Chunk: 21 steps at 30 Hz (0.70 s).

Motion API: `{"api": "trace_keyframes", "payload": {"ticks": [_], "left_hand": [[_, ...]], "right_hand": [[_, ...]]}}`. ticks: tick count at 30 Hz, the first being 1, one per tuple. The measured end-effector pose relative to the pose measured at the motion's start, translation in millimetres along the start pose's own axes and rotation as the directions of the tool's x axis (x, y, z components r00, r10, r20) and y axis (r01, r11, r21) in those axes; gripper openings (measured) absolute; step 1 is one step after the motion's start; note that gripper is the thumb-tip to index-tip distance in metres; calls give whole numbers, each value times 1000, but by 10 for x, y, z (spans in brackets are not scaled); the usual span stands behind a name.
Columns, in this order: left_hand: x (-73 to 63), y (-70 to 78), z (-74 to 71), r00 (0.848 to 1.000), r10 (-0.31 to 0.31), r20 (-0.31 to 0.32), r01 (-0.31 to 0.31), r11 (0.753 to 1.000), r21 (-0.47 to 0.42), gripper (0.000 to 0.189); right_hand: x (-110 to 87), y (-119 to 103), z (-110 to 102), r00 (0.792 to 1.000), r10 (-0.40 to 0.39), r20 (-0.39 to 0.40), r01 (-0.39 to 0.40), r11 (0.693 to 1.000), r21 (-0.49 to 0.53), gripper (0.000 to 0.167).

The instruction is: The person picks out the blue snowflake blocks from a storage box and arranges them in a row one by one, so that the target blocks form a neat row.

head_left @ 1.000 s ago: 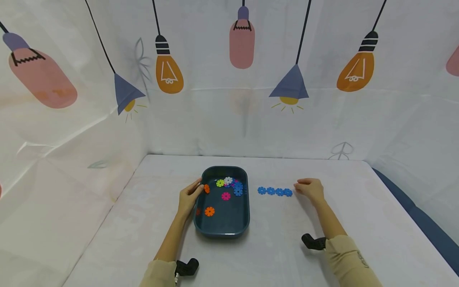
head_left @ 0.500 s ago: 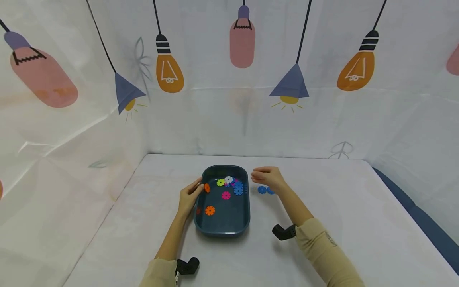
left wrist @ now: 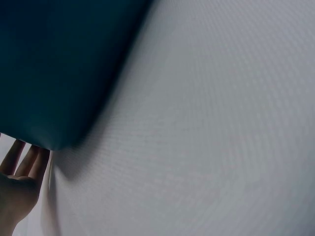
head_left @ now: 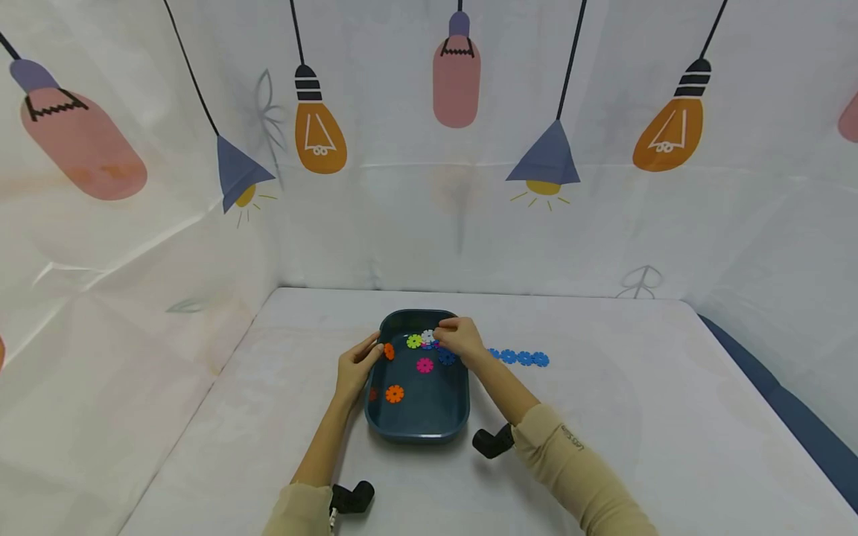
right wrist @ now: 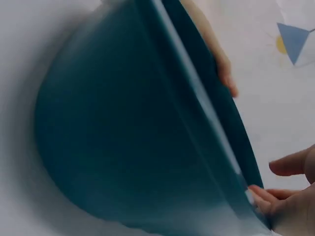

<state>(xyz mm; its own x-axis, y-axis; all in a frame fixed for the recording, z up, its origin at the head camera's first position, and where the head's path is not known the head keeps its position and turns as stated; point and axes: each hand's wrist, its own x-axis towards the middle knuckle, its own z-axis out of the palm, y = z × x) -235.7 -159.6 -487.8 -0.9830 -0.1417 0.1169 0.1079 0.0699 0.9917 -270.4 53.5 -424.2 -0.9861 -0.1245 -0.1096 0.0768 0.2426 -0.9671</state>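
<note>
A dark teal tray (head_left: 418, 409) stands on the white table, holding several flower-shaped plastic discs. My left hand (head_left: 351, 374) grips its left rim, thumb over the edge and fingers against the outer wall. Over the far right rim reaches my right hand (head_left: 462, 341), fingertips close above the blue discs (head_left: 446, 359); in the right wrist view its thumb stands apart from the fingers. A white disc (head_left: 427, 336), a yellow-green disc (head_left: 414, 341), a pink disc (head_left: 425, 365) and orange discs (head_left: 395, 394) lie in the tray. Right of it runs a row of blue discs (head_left: 526, 358), its left end overlapped by the right wrist.
The table (head_left: 637, 417) meets a white backdrop (head_left: 402, 223) printed with lamps along its far edge. Black wrist cameras sit below both forearms, the right one (head_left: 492, 442) low near the tray's right side.
My right hand has moved left from the right end of the blue row, across it, to inside the tray's far right corner. The left hand keeps its grip on the tray.
</note>
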Motion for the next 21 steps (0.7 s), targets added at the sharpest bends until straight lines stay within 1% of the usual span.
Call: {"api": "trace_keyframes", "payload": {"ticks": [4,6,7,9,10,11,12,13,14,16,18,19,20,21], "left_hand": [[1,-2,-1,1000,-6,3,6,1000,-6,41],[1,-3,-2,1000,-7,0,7,1000,-2,40],[0,-6,-3,1000,-9,-3,9,1000,1,40],[-7,-3,-1,1000,-8,-7,8,1000,9,40],[-9,-2,0,1000,-8,-10,8,1000,16,39],[-11,-1,2,1000,-8,-11,8,1000,20,39],[-12,-1,3,1000,-8,-11,8,1000,24,39],[-13,-1,5,1000,-6,-11,6,1000,26,39],[-12,-1,6,1000,-2,-9,2,1000,27,40],[-9,-4,7,1000,0,-9,0,1000,22,39],[-6,-10,7,1000,4,-7,-4,1000,21,40],[-3,-12,6,1000,7,-6,-6,1000,20,40],[-1,-16,5,1000,7,-7,-7,1000,14,40],[0,-19,4,1000,6,-9,-6,1000,7,39]], "right_hand": [[-48,2,114,999,6,-54,-12,995,-97,45],[-35,36,166,997,30,-77,-38,993,-109,49],[17,125,187,996,17,-85,-27,993,-111,53],[159,311,233,995,40,-90,-48,995,-92,60],[285,471,259,995,31,-95,-40,994,-99,62],[388,598,279,995,44,-95,-52,995,-87,65],[473,711,293,995,47,-93,-54,996,-76,63],[543,804,320,994,43,-103,-52,995,-89,55],[580,861,332,994,44,-104,-53,995,-85,53],[534,818,350,992,53,-118,-64,993,-95,48],[349,609,351,991,70,-116,-79,994,-76,46],[260,505,351,991,73,-111,-81,994,-69,51],[175,401,335,992,83,-95,-87,995,-40,58],[81,269,334,991,115,-71,-115,993,1,59]]}}
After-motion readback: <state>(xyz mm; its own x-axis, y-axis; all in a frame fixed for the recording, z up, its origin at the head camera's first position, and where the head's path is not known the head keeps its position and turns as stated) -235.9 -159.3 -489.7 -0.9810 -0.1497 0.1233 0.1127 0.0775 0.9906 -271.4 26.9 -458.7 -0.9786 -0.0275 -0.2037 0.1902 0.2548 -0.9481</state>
